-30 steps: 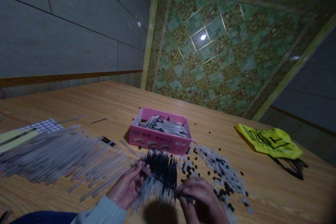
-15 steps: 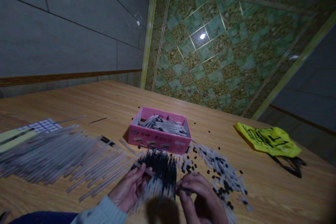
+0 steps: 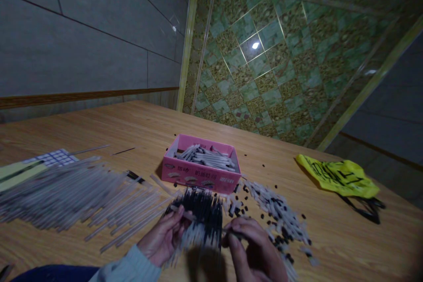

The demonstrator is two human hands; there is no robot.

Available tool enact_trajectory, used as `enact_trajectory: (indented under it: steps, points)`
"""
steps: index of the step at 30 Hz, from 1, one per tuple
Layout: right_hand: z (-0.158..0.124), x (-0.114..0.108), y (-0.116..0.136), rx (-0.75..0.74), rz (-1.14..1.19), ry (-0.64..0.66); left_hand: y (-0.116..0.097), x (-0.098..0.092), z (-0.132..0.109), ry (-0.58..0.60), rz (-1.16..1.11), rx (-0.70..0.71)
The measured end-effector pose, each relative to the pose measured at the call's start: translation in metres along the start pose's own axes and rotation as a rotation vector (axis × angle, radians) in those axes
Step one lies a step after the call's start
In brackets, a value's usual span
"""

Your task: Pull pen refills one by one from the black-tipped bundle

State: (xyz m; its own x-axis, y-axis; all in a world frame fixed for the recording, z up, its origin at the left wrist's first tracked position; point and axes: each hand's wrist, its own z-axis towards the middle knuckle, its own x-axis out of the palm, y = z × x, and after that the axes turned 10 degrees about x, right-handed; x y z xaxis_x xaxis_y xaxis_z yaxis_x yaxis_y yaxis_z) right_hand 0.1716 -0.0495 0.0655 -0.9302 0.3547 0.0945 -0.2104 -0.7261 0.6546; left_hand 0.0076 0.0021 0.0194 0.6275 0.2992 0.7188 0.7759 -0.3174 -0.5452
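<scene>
My left hand [image 3: 169, 231] pinches a short translucent pen cap-like tube [image 3: 183, 213] between thumb and fingers. To its right, my right hand [image 3: 253, 246] is closed with thumb against fingertips on a small dark thin piece [image 3: 235, 234], mostly hidden by the fingers. Between and beyond both hands lies a dense pile of thin black-and-white sticks [image 3: 203, 209] that look like pen refills. Just behind that pile stands a pink cardboard box [image 3: 200, 179], with many whitish pens [image 3: 211, 158] lying in it.
Long clear tubes [image 3: 62, 196] spread over the wooden table [image 3: 132, 119] at left, beside a checked blue-white sheet [image 3: 57, 157]. Short translucent pieces and small black plugs [image 3: 280, 211] are scattered at right. A yellow plastic bag [image 3: 337, 176] lies farther right. Walls rise behind the table.
Both hands stay almost in place; the right fingers shift very slightly around the dark piece. The piles and box have not moved.
</scene>
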Motion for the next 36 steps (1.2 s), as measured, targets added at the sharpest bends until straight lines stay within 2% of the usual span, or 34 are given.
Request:
enact_trajectory:
  steps: [6,9,13,18,21,23,26,29,31,36]
  points:
    - [0.0,0.0,0.001,-0.001,-0.01,-0.026,0.001,0.0,-0.001,-0.016,0.0,-0.014]
    - [0.003,-0.003,0.002,-0.054,-0.026,0.028,0.001,-0.001,0.001,-0.028,-0.015,-0.02]
    - [0.006,-0.009,0.004,-0.124,-0.102,0.169,0.002,-0.003,0.001,-0.011,-0.039,-0.017]
    - [0.0,-0.001,0.0,-0.12,-0.142,0.151,0.004,-0.002,-0.003,0.059,-0.019,-0.05]
    - [0.0,0.002,-0.005,-0.03,-0.176,0.254,0.006,-0.002,-0.003,0.058,-0.034,-0.062]
    - [0.004,-0.003,-0.009,0.101,-0.254,0.307,0.005,-0.002,-0.001,0.02,-0.086,-0.044]
    - [0.014,-0.017,-0.016,0.297,-0.372,0.195,0.001,-0.002,0.002,-0.034,-0.205,-0.022]
    - [0.027,-0.031,-0.024,0.363,-0.466,0.125,-0.003,-0.001,0.002,-0.061,-0.265,-0.021]
    - [0.033,-0.037,-0.03,0.383,-0.558,0.218,-0.005,0.0,0.002,-0.071,-0.275,-0.023]
    - [0.028,-0.044,-0.052,0.507,-0.942,0.609,-0.004,-0.001,0.001,-0.058,-0.281,-0.027]
